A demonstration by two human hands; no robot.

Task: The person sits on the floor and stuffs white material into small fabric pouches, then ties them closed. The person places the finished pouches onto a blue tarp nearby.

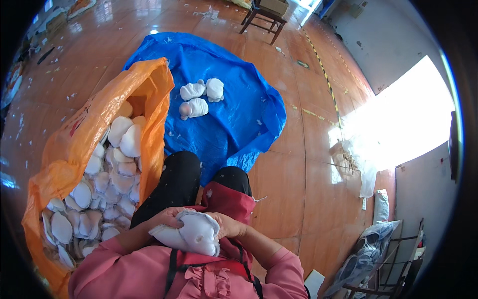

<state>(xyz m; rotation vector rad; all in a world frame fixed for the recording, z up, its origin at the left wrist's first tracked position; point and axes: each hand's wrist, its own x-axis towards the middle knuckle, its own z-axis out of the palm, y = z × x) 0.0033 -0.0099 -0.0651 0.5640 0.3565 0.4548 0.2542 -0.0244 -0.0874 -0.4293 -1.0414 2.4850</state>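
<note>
Close to my lap I hold a white padded bundle (193, 234), which looks like several soft pads folded into one another. My left hand (172, 217) grips its upper left side, fingers curled and partly hidden by it. On its right edge my right hand (225, 225) is closed, fingers mostly behind the fabric. To my left an orange woven sack (69, 149) gapes, full of loose white oval pads (112, 187). Beyond my knees, 3 similar white bundles (194, 107) lie together on a blue plastic sheet (219, 132).
A wooden stool (264, 21) with a cardboard box (274, 6) stands at the far side. At the lower right, a plastic-wrapped bundle (356, 259) leans by a metal frame (398, 279). White scraps dot the brown tiled floor (284, 199); bright light enters from the right.
</note>
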